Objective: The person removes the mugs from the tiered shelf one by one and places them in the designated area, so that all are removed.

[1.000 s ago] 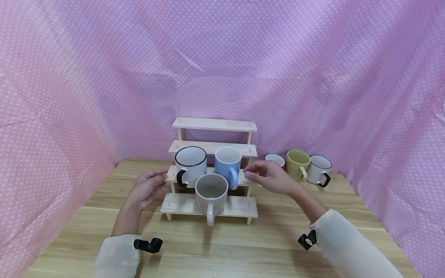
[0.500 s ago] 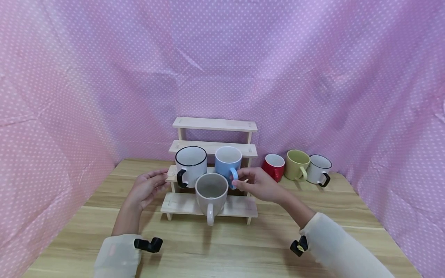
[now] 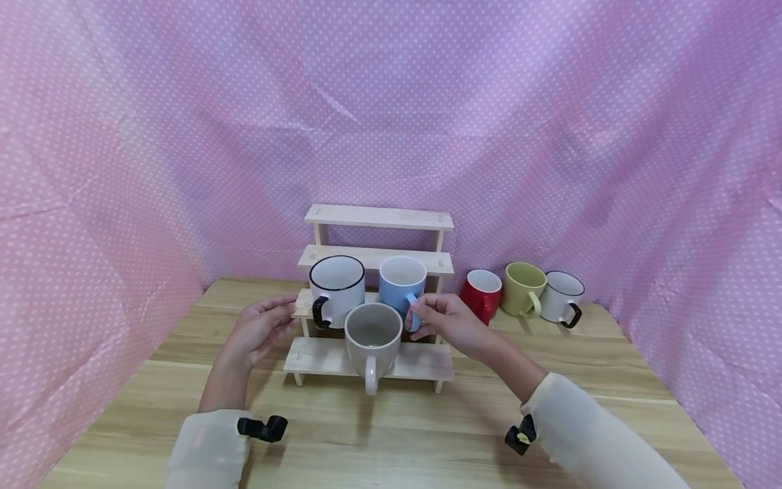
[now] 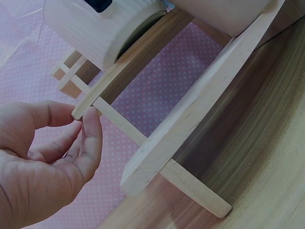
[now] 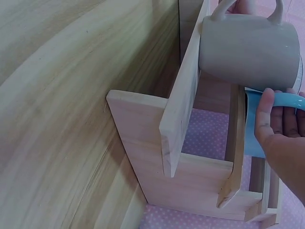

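Observation:
A wooden tiered shelf (image 3: 421, 360) stands on the table. My left hand (image 3: 261, 331) pinches the left end of its second board (image 4: 106, 82) between thumb and fingers. On that board sit a white mug with a black rim and black handle (image 3: 342, 299) and a light blue mug (image 3: 394, 293). My right hand (image 3: 461, 326) holds the blue mug's handle (image 5: 288, 99), fingers curled round it. A grey-beige mug (image 3: 373, 339) stands on the lowest board in front of both, its handle toward me.
To the right of the shelf, on the table (image 3: 464, 435), stand a red mug (image 3: 476, 299), a yellow-green mug (image 3: 518, 295) and another white mug with a black handle (image 3: 556, 302). The two upper boards (image 3: 379, 216) carry nothing. A pink dotted cloth (image 3: 391, 102) hangs behind.
My right hand has moved left from beside the second board's right end to the blue mug and taken hold of its handle. My left hand stays at the board's end.

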`<action>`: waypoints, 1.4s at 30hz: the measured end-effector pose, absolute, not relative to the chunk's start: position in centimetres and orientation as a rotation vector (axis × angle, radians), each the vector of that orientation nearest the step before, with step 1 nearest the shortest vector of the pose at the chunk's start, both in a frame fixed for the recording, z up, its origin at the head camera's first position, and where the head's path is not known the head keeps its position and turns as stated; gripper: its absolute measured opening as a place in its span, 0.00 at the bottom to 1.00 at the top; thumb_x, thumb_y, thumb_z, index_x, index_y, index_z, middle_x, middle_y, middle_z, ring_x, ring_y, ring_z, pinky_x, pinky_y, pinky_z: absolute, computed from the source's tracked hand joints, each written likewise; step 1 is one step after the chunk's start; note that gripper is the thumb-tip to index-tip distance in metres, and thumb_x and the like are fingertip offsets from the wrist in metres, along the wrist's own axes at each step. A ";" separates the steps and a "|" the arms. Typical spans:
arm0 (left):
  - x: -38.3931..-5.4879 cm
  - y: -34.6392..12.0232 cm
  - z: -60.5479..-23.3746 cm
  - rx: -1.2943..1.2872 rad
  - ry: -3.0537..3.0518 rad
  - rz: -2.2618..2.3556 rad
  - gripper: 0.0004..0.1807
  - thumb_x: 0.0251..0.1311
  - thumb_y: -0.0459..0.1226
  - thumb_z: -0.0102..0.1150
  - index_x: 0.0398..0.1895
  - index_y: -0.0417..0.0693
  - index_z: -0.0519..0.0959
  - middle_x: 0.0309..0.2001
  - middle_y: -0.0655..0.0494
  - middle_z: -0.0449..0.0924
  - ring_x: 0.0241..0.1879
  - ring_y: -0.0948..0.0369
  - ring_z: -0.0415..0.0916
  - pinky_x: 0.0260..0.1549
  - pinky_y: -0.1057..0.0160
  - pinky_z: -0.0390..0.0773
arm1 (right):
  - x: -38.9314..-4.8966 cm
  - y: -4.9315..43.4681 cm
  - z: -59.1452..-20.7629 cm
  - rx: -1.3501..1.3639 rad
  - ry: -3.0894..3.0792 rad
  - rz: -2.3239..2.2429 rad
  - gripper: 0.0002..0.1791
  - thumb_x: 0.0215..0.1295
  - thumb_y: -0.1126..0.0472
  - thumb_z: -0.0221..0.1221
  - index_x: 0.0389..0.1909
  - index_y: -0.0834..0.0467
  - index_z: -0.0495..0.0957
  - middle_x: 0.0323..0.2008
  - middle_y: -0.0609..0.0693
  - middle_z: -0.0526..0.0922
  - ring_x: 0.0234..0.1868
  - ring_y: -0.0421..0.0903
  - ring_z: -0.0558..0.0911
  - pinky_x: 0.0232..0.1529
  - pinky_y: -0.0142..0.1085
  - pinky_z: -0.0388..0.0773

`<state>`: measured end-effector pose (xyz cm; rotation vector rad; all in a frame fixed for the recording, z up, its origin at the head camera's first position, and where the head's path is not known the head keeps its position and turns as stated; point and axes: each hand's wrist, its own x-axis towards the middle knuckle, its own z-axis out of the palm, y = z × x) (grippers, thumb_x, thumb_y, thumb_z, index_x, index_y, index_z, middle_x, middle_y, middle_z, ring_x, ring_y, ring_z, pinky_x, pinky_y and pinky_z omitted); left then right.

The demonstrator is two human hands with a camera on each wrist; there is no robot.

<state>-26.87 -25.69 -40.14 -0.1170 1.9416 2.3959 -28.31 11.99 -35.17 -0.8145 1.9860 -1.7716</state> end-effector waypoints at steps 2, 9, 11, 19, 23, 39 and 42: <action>-26.9 -25.7 -40.2 -0.114 1.944 2.394 0.26 0.74 0.30 0.54 0.71 0.27 0.63 0.43 0.57 0.81 0.40 0.65 0.81 0.54 0.65 0.84 | -28.3 12.0 -35.2 -0.791 1.956 -1.798 0.17 0.79 0.57 0.55 0.43 0.70 0.78 0.39 0.57 0.81 0.44 0.51 0.83 0.52 0.46 0.87; -27.1 -25.7 -40.2 -0.090 1.932 2.404 0.26 0.74 0.29 0.54 0.70 0.26 0.63 0.43 0.57 0.81 0.40 0.65 0.81 0.55 0.65 0.84 | -27.8 12.3 -35.0 -0.632 1.934 -1.913 0.17 0.80 0.57 0.54 0.44 0.71 0.77 0.36 0.55 0.80 0.42 0.52 0.82 0.50 0.44 0.88; -27.1 -25.7 -40.2 -0.086 1.926 2.409 0.26 0.74 0.29 0.54 0.70 0.26 0.64 0.43 0.57 0.81 0.40 0.65 0.81 0.54 0.65 0.84 | -27.7 12.5 -35.0 -0.587 1.925 -1.956 0.17 0.79 0.58 0.55 0.45 0.72 0.77 0.36 0.55 0.80 0.42 0.52 0.82 0.50 0.44 0.88; -27.1 -25.8 -40.2 -0.107 1.946 2.394 0.26 0.74 0.30 0.54 0.70 0.27 0.64 0.43 0.58 0.80 0.41 0.65 0.81 0.54 0.65 0.84 | -27.7 13.2 -35.0 -0.457 1.983 -2.046 0.15 0.79 0.61 0.53 0.44 0.73 0.76 0.33 0.55 0.79 0.39 0.50 0.80 0.47 0.43 0.87; -27.1 -25.9 -40.2 -0.109 1.962 2.383 0.26 0.75 0.30 0.54 0.71 0.27 0.63 0.44 0.57 0.79 0.41 0.65 0.81 0.56 0.64 0.83 | -27.9 13.6 -35.0 -0.413 2.018 -2.078 0.16 0.79 0.63 0.53 0.46 0.76 0.75 0.33 0.54 0.80 0.38 0.48 0.80 0.46 0.44 0.88; -27.2 -25.8 -40.1 -0.102 1.961 2.376 0.25 0.75 0.29 0.52 0.71 0.27 0.63 0.43 0.58 0.80 0.41 0.65 0.80 0.55 0.64 0.83 | -28.8 15.6 -35.6 -0.466 1.979 -2.227 0.11 0.78 0.68 0.51 0.36 0.63 0.80 0.30 0.53 0.79 0.34 0.44 0.79 0.36 0.35 0.83; -27.2 -25.8 -40.1 -0.103 1.955 2.384 0.25 0.75 0.29 0.53 0.70 0.27 0.64 0.43 0.58 0.80 0.41 0.65 0.80 0.55 0.65 0.83 | -28.9 15.9 -35.6 -0.489 1.977 -2.230 0.11 0.78 0.68 0.51 0.35 0.61 0.80 0.30 0.52 0.79 0.33 0.44 0.79 0.35 0.35 0.83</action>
